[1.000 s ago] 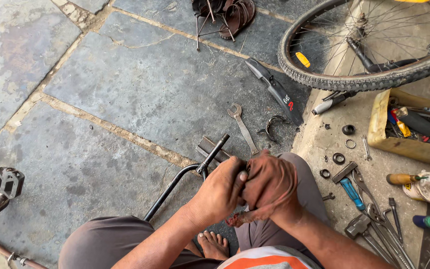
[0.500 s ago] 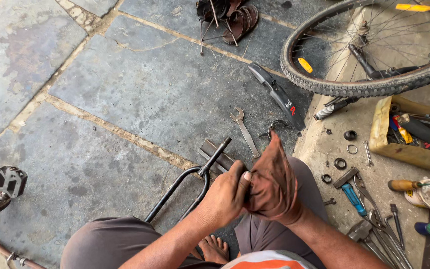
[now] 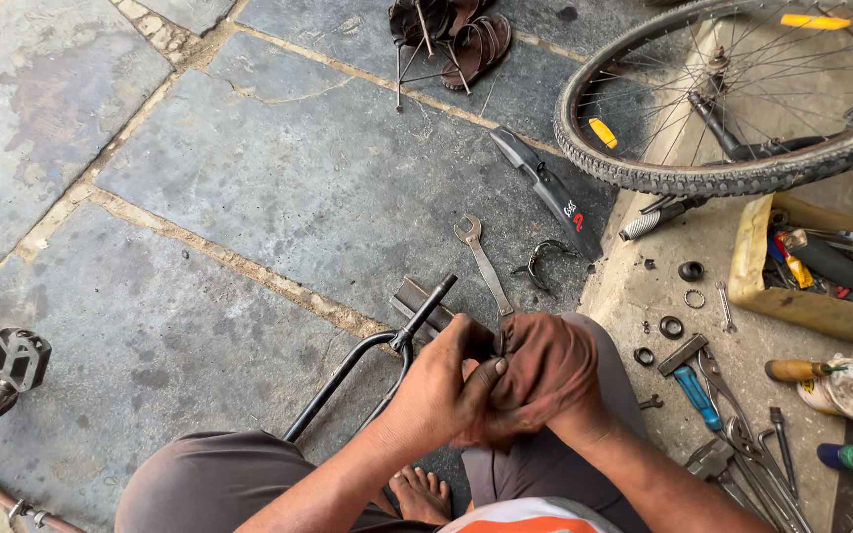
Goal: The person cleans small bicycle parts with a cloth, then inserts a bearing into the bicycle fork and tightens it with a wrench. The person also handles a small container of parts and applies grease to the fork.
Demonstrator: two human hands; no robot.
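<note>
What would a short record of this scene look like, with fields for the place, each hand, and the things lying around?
Place: stone-slab floor beside a raised concrete ledge
Left hand: closed around something small, pressed against the right hand; the item itself is hidden
Right hand: greasy, fingers curled over the same spot
Under the hands: black bicycle fork, stem pointing away
On the floor: open-end wrench, black bar-shaped part, sandals
On the ledge: hammer with blue handle, washers and rings, yellowish tub of tools
Upper right: bicycle wheel
Left edge: pedal

I count one bicycle wheel [image 3: 742,109], one open-ended spanner [image 3: 483,264], one pedal [image 3: 14,357], one yellow tub [image 3: 802,301].
</note>
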